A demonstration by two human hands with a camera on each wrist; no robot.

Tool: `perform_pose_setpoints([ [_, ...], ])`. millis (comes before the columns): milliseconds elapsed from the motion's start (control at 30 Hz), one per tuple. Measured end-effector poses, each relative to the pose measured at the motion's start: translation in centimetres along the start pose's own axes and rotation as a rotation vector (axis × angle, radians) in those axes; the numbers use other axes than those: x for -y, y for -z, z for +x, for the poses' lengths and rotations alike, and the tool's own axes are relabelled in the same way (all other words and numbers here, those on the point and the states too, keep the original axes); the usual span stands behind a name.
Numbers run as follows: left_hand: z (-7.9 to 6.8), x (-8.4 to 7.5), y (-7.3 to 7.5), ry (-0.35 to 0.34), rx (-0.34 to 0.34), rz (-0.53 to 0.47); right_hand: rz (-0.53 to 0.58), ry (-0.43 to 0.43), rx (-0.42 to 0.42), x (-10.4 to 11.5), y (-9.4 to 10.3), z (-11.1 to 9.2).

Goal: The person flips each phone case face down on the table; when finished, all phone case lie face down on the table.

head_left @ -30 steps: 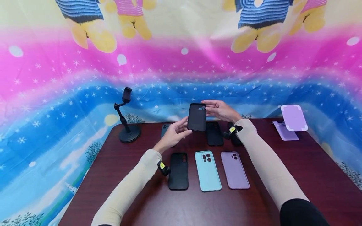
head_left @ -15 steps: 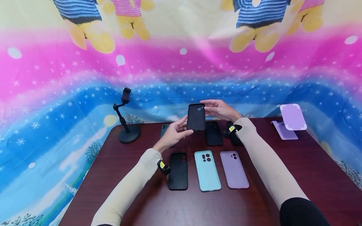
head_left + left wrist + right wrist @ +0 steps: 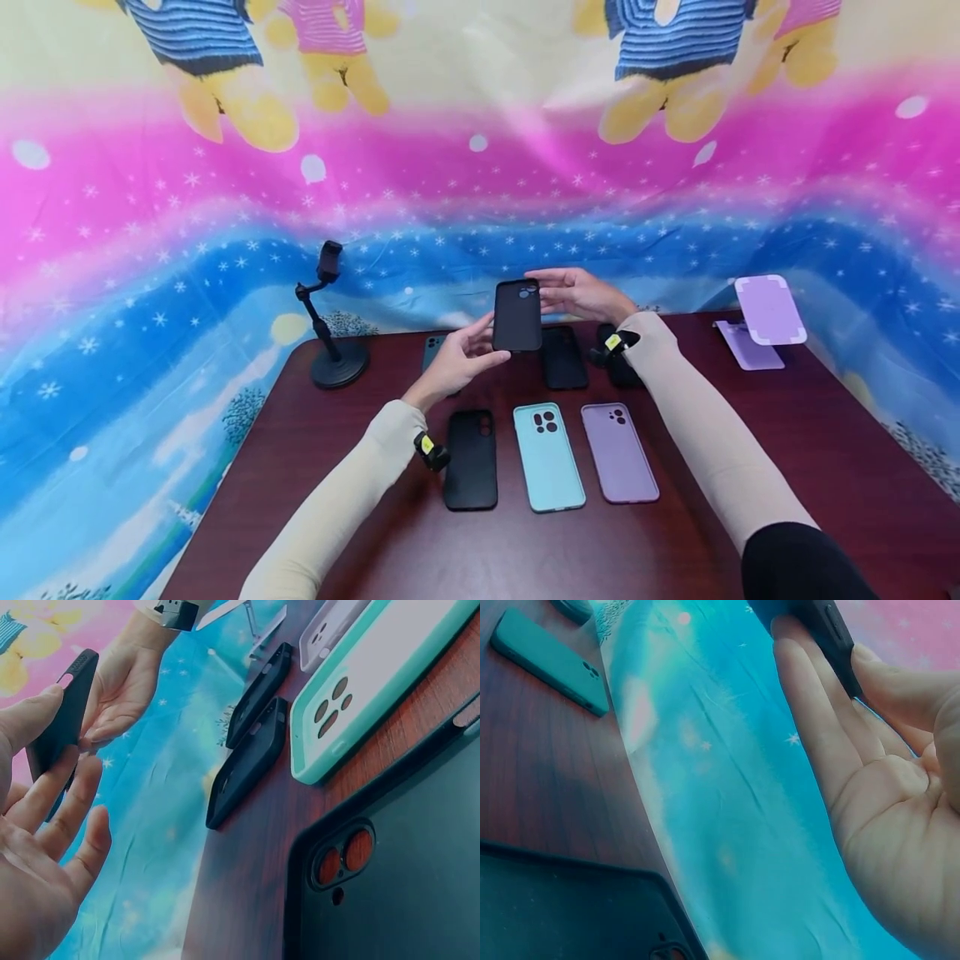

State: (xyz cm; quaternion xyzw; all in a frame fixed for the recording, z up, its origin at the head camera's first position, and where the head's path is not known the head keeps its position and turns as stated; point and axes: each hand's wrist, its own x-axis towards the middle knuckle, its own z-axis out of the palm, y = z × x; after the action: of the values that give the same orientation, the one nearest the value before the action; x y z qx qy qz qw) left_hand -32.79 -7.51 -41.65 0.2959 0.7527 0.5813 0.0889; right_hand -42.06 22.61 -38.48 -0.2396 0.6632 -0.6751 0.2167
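Observation:
Both hands hold up one black phone case [image 3: 516, 321] above the back of the table, its hollow inside towards the head camera. My left hand [image 3: 452, 360] pinches the lower left part between thumb and fingers; in the left wrist view the case [image 3: 66, 712] is seen nearly edge-on. At the upper right edge, my right hand [image 3: 588, 294] grips it. The right wrist view has that thumb on one side of the case [image 3: 821, 634] and fingers on the other. A dark green case [image 3: 432, 348] lies partly hidden behind the left hand.
On the table [image 3: 480, 554], a black case [image 3: 470, 460], a mint case [image 3: 549, 462] and a purple case [image 3: 621, 458] form a front row. Behind lie black cases [image 3: 564, 360]. A black phone stand [image 3: 339, 364] is at back left, a purple stand [image 3: 771, 310] at back right.
The head view has shifted slightly. Both hands keep their hold on the black phone case, which stays at about the same place and tilt.

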Motion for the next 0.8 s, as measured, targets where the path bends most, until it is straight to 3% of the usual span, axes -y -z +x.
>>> perform_pose_setpoints([
  [300, -0.2, -0.15, 0.25, -0.018, 0.003, 0.035, 0.072, 0.037, 0.074, -0.06, -0.17, 0.28],
  [800, -0.25, -0.16, 0.2, -0.048, -0.017, 0.097, 0.106, 0.017, 0.103, -0.37, 0.25, 0.43],
])
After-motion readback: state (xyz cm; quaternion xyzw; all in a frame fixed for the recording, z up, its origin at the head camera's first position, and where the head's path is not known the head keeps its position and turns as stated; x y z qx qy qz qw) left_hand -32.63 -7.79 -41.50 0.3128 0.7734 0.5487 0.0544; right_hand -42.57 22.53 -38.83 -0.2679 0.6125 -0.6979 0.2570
